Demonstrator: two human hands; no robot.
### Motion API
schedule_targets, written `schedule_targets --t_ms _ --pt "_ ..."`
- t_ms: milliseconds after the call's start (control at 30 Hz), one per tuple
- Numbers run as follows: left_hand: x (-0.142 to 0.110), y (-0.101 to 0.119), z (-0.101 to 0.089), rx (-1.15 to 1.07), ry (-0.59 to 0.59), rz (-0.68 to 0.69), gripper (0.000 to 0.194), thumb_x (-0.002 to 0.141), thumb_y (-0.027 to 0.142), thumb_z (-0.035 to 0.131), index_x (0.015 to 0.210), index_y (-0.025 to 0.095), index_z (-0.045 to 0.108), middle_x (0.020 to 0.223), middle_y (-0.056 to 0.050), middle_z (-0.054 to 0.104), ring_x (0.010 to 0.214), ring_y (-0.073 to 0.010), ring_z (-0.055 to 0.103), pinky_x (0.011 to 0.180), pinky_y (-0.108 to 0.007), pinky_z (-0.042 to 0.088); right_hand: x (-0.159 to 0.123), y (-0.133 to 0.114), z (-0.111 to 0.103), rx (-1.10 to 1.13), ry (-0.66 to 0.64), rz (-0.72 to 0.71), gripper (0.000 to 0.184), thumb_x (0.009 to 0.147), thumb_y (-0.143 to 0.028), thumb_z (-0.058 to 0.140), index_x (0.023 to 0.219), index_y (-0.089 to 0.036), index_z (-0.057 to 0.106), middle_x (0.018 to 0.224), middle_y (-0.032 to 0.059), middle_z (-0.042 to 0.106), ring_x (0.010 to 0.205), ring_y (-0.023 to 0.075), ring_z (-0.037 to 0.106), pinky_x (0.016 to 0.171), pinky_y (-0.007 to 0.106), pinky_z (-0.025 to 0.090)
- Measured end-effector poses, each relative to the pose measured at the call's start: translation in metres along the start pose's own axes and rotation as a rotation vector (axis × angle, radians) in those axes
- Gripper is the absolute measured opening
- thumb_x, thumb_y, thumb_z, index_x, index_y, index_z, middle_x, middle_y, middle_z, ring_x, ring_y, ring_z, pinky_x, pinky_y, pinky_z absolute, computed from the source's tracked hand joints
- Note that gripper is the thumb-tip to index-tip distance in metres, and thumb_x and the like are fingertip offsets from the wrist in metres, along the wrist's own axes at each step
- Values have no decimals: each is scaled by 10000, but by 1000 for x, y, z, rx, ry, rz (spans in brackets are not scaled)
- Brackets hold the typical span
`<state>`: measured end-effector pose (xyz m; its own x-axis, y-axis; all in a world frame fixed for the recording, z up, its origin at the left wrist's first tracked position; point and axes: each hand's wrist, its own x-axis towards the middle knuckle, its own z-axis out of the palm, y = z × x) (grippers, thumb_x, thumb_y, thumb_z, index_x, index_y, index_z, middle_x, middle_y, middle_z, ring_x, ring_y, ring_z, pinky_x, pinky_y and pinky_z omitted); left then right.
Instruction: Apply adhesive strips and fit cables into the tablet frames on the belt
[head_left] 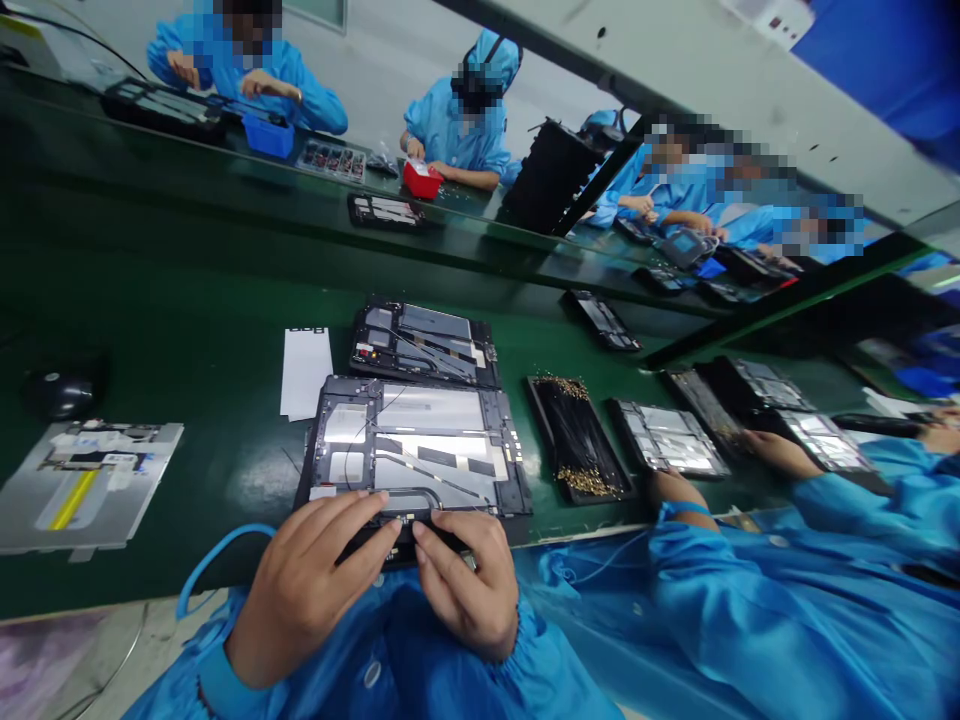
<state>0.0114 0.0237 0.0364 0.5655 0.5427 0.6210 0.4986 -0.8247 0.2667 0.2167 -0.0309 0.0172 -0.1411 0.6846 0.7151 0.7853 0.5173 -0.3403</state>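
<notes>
Left hand (311,565) and right hand (476,580), fingers slightly parted, touching device (431,408) near edge, inside facing up, long axis left-right

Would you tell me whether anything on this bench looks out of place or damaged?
A thin dark wire curls loosely over the left part of the nearest open device, looking untucked; no damage is evident.

In the middle of the green table (225,440), I count two open devices (427,410). At left there is one metal panel (139,505) with one yellow strip (78,500). Across are one blue bin (268,138) and one red bin (422,182).
</notes>
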Motion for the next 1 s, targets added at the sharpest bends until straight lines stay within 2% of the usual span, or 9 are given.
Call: schedule_targets --t_ms 367,467,533,633,700,767,867,933,1000 --pt "-8 -2 5 11 -46 11 293 990 132 532 1232 210 676 1299 -96 677 1239 -266 586 1037 -449 450 5 -1 -2 -60 -43 1 308 867 -70 666 1154 -173 708 1045 116 700 942 226 664 780 377 565" --pt "-8 5 2 22 -48 -4 284 996 132 522 1216 211 682 1307 -85 676 1234 -256 590 1050 -439 441 16 -4 -9 -112 -166 -13 219 925 -115 601 1113 -158 704 1030 122 708 906 228 650 742 373 542" --pt "-3 5 -9 -6 -47 -32 255 1008 157 512 1185 212 689 1313 -70 675 1236 -233 589 1061 -406 444 30 -3 -21 -119 -279 -68 194 956 -147 567 1101 -148 696 1024 123 710 862 226 636 701 368 527" --pt "16 -24 -29 -77 -61 -98 230 1025 227 506 1172 245 683 1345 -42 650 1260 -194 573 1062 -348 466 67 10 -42 -3 -470 -147 192 978 -166 533 1101 -162 680 1042 109 699 849 212 625 699 359 527" --pt "34 -68 -33 -65 -57 -232 217 1031 263 493 1125 257 688 1353 -37 637 1263 -190 573 1064 -355 477 104 26 -44 87 -561 -197 204 992 -165 520 1131 -178 668 1045 95 690 880 203 625 728 350 532" --pt "52 -124 -24 25 -52 -427 249 1035 321 460 1032 230 692 1340 -57 645 1245 -209 592 1081 -399 474 148 46 -26 117 -590 -291 209 1010 -185 513 1151 -190 667 1038 88 691 906 206 627 758 357 529" --pt "69 -202 15 69 -121 -500 265 999 303 485 1172 201 659 1409 -94 618 1328 -253 558 1159 -484 406 218 74 37 40 -737 -376 191 1019 -216 525 1076 -197 706 1034 84 696 955 213 638 847 370 515" --pt "68 -234 44 81 -186 -527 316 965 307 533 1246 199 629 1443 -114 595 1359 -285 540 1177 -536 375 255 89 93 -63 -946 -336 173 999 -174 560 1036 -186 729 1055 80 701 1008 197 650 911 335 496" --pt "60 -249 67 94 -227 -557 402 952 318 556 1325 168 574 1470 -151 563 1379 -309 521 1181 -568 358 282 102 146 -118 -1071 -300 150 958 -125 609 991 -175 746 1065 76 713 1014 185 669 903 289 494"
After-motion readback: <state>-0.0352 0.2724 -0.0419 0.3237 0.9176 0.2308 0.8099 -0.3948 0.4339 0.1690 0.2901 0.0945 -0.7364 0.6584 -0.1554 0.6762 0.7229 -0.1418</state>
